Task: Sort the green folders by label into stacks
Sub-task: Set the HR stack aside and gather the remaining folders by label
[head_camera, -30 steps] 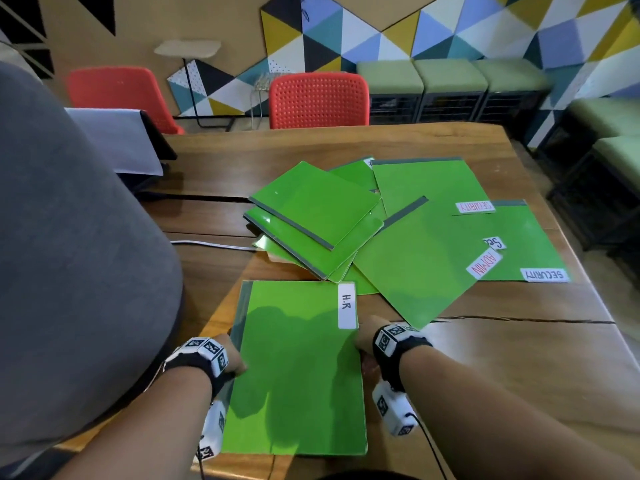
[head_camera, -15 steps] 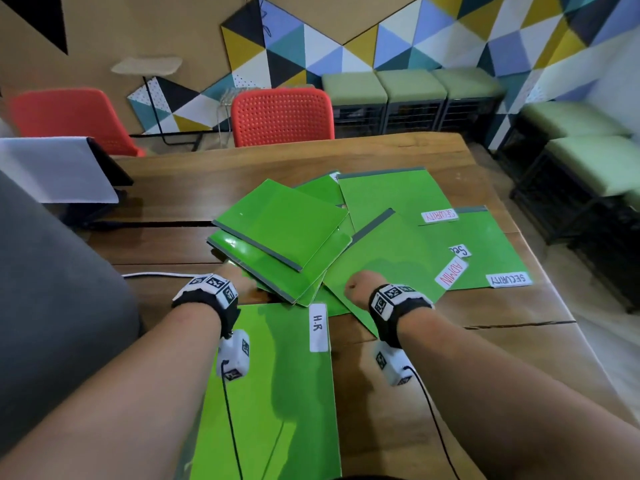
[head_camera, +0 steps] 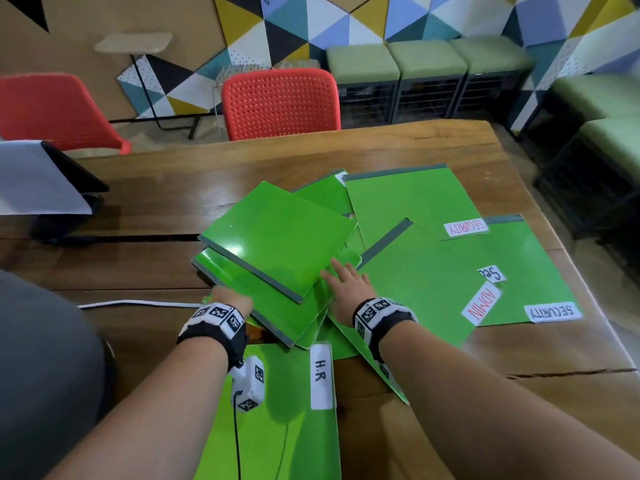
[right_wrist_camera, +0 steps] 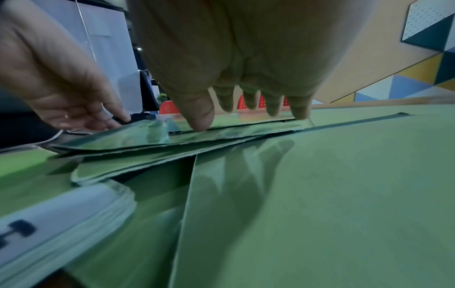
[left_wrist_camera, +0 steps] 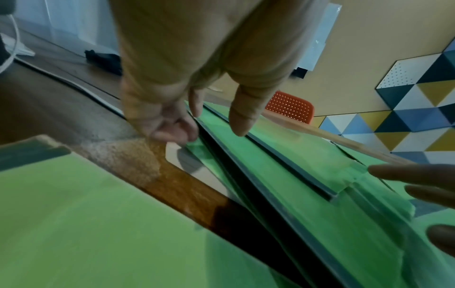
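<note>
Several green folders lie in a loose pile on the wooden table [head_camera: 173, 192]. Two lie face down at the pile's left: a top folder [head_camera: 277, 233] and a lower folder [head_camera: 277, 317] with grey spines. My left hand [head_camera: 232, 299] is at the lower folder's left spine edge [left_wrist_camera: 221, 148], fingers loosely curled against it and thumb above. My right hand [head_camera: 346, 282] rests straight fingers on that folder's right edge [right_wrist_camera: 246, 132]. The H.R folder [head_camera: 277, 417] lies alone near the front edge. An ADMIN folder [head_camera: 426, 292] and two SECURITY folders [head_camera: 408, 199] [head_camera: 540, 271] lie to the right.
A white cable [head_camera: 138, 303] runs across the table by my left hand. A dark device with a white sheet [head_camera: 41, 178] stands at the left edge. Red chairs [head_camera: 280, 98] [head_camera: 52, 109] stand behind the table, green stools [head_camera: 426, 64] along the wall. A grey mass [head_camera: 41, 375] fills the near left.
Both hands left the sides of the H.R folder and moved forward to the pile. The H.R folder stays at the front edge. My right hand's fingers have straightened.
</note>
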{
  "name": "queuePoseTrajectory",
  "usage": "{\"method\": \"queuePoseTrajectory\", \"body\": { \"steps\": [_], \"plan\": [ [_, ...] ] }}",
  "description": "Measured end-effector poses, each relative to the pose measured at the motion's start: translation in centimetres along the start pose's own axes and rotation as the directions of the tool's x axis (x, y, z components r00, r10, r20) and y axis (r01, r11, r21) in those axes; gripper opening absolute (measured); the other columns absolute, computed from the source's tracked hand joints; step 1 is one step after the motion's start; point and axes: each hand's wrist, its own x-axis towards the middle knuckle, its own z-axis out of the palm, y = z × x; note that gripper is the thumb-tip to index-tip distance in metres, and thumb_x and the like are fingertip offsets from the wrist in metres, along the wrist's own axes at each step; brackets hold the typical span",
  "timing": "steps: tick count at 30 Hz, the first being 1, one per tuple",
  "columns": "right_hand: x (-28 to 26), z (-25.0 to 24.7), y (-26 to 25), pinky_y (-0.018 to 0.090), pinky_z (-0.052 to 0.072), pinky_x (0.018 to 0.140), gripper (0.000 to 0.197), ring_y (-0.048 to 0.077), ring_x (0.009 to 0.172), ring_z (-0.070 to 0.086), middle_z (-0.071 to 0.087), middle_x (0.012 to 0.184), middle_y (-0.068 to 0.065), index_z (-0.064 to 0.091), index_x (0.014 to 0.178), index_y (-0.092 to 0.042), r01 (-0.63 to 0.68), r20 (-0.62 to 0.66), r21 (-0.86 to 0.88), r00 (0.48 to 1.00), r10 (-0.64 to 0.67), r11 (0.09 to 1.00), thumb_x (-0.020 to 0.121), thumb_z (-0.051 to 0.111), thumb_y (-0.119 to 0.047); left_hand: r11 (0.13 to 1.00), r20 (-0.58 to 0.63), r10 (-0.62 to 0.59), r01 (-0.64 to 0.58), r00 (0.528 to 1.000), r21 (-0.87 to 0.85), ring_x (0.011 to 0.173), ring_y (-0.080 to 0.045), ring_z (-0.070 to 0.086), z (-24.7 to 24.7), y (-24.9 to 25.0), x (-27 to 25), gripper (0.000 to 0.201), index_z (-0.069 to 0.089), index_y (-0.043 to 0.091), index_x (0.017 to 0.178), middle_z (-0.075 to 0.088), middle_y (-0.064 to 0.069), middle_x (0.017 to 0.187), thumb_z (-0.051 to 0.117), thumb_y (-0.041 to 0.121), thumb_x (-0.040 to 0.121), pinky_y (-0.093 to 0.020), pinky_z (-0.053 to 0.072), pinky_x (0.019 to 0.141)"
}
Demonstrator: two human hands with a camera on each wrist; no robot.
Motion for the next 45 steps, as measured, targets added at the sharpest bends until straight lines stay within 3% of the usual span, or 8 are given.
{"method": "queuePoseTrajectory", "body": {
  "steps": [13, 18, 22, 25, 31, 34, 42, 45],
  "plan": [
    [-2.3, 3.1, -2.1, 0.071, -0.010, 0.107, 0.056, 0.028, 0.149, -0.005, 0.007, 0.161, -0.010, 0.015, 0.149, -0.039, 0.144, 0.026, -0.107, 0.989, -0.142, 0.984, 0.097, 0.033, -0.049, 0.841, 0.090, -0.121, 0.151, 0.989, -0.520, 0.067, -0.023, 0.061, 1.1, -0.2, 1.4, 0.014, 0.055, 0.001, 0.078, 0.057, -0.012, 0.073, 0.066, 0.005, 0.086, -0.049, 0.057, 0.085],
    [-4.2, 2.9, -2.2, 0.068, 0.008, 0.112, 0.053, 0.027, 0.148, 0.012, 0.025, 0.156, -0.008, 0.027, 0.145, -0.040, 0.135, 0.062, -0.003, 0.989, -0.134, 0.991, 0.095, 0.043, -0.044, 0.815, 0.043, -0.064, 0.077, 0.997, -0.574, 0.090, -0.039, 0.070, 1.8, 1.0, 1.0, 0.049, 0.056, -0.004, 0.116, 0.067, -0.024, 0.099, 0.070, 0.007, 0.071, -0.039, 0.056, 0.074],
    [-4.4, 0.7, -1.4, 0.052, 0.030, 0.113, 0.048, 0.020, 0.132, 0.041, 0.046, 0.139, -0.006, 0.039, 0.141, -0.036, 0.129, -0.011, 0.092, 0.992, -0.129, 0.987, 0.093, 0.048, -0.036, 0.780, 0.006, -0.077, 0.064, 0.997, -0.623, 0.104, -0.037, 0.061, 1.6, 0.7, 0.0, 0.071, 0.028, 0.015, 0.146, 0.053, -0.013, 0.128, 0.056, -0.008, 0.086, -0.045, 0.053, 0.089],
    [-3.7, -1.2, 0.0, 0.044, 0.033, 0.113, 0.057, 0.021, 0.134, 0.038, 0.042, 0.144, -0.002, 0.037, 0.144, -0.028, 0.013, -0.157, 0.269, 0.987, 0.031, 0.963, 0.091, 0.056, -0.031, 0.759, 0.024, 0.003, 0.013, 1.000, -0.650, 0.090, -0.027, 0.052, 1.2, -0.6, 0.0, 0.076, 0.020, 0.026, 0.152, 0.041, -0.011, 0.141, 0.049, -0.011, 0.092, -0.046, 0.051, 0.079],
    [-3.2, -3.7, 2.6, 0.046, 0.042, 0.103, 0.080, 0.031, 0.136, 0.039, 0.029, 0.155, 0.010, 0.016, 0.152, -0.024, -0.207, -0.056, 0.707, 0.937, 0.346, 0.676, 0.089, 0.064, -0.030, 0.769, 0.084, 0.271, -0.163, 0.959, -0.618, 0.124, -0.032, 0.050, 0.2, -1.7, 0.0, 0.080, 0.030, 0.039, 0.146, 0.040, -0.011, 0.150, 0.052, -0.012, 0.089, -0.052, 0.045, 0.099],
    [-4.0, -3.5, 4.2, 0.044, 0.051, 0.095, 0.071, 0.033, 0.124, 0.053, 0.041, 0.147, 0.015, 0.024, 0.150, -0.016, -0.310, 0.052, 0.826, 0.874, 0.483, 0.471, 0.091, 0.062, -0.022, 0.803, 0.100, 0.399, -0.295, 0.912, -0.518, 0.119, -0.031, 0.055, 0.7, -0.2, -1.0, 0.073, 0.033, 0.033, 0.146, 0.053, -0.009, 0.138, 0.058, -0.004, 0.088, -0.051, 0.044, 0.103],
    [-7.7, -1.0, 11.6, 0.034, 0.052, 0.071, 0.061, 0.020, 0.085, 0.058, 0.044, 0.142, 0.014, 0.028, 0.150, -0.012, -0.428, 0.074, 0.861, 0.639, 0.765, 0.275, 0.095, 0.054, -0.018, 0.855, 0.100, 0.519, -0.514, 0.849, -0.074, 0.119, -0.027, 0.057, 2.8, 4.5, -1.8, 0.062, 0.036, 0.014, 0.149, 0.056, -0.008, 0.136, 0.061, 0.011, 0.092, -0.034, 0.047, 0.097],
    [-9.1, 0.2, 14.1, 0.038, 0.049, 0.082, 0.056, 0.030, 0.099, 0.056, 0.050, 0.133, 0.019, 0.034, 0.147, -0.011, -0.506, 0.088, 0.835, 0.510, 0.856, 0.216, 0.094, 0.052, -0.018, 0.830, 0.192, 0.549, -0.557, 0.813, -0.013, 0.127, -0.027, 0.053, 5.0, 6.5, -2.5, 0.062, 0.034, 0.015, 0.150, 0.051, -0.007, 0.143, 0.059, 0.013, 0.093, -0.037, 0.044, 0.105]
  ]
}}
